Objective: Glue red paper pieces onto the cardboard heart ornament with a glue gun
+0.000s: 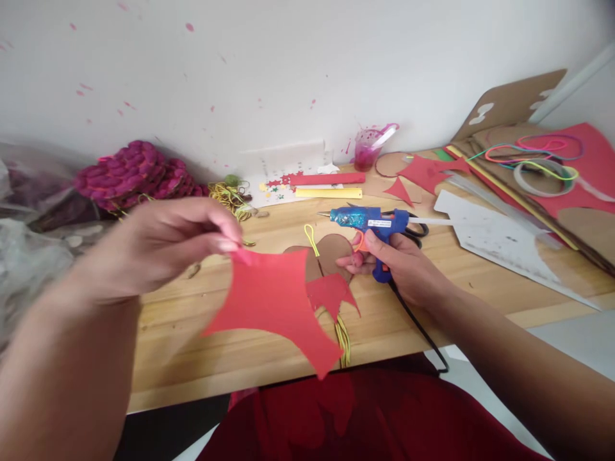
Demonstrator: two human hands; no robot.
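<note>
Red star cutout (pixel 271 307), blue glue gun (pixel 372 224)

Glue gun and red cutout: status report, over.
Left hand pinches red cutout by one tip. Right hand holds blue glue gun, nozzle pointing left. Brown discs lie between them.

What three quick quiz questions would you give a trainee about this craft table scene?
1. True or false: the right hand grips the blue glue gun.
2. Which hand pinches the big red cutout? A: the left hand. B: the right hand.
3. Fill in: the pink cup stands at the back of the table, close to the ____.
Key: 1 true; 2 A; 3 wall.
</note>
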